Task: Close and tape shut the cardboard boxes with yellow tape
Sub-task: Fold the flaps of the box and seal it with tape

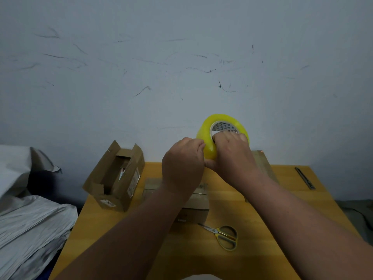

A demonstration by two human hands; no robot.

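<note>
A thick roll of yellow tape [207, 128] is held up in the air above the table. My right hand [232, 152] grips it with fingers hooked into the core and the thumb under the rim. My left hand [183, 158] has its fingers curled at the roll's left edge, pinching at the tape there. Below my left forearm lies a closed cardboard box [198, 201], mostly hidden. An open cardboard box [116, 178] with raised flaps stands at the table's left. A third box [262, 164] shows partly behind my right wrist.
Yellow-handled scissors [224, 235] lie on the wooden table [252, 229] in front of the middle box. A dark utility knife [304, 177] lies near the far right edge. Crumpled grey bags [30, 219] pile up left of the table. A scuffed wall stands right behind.
</note>
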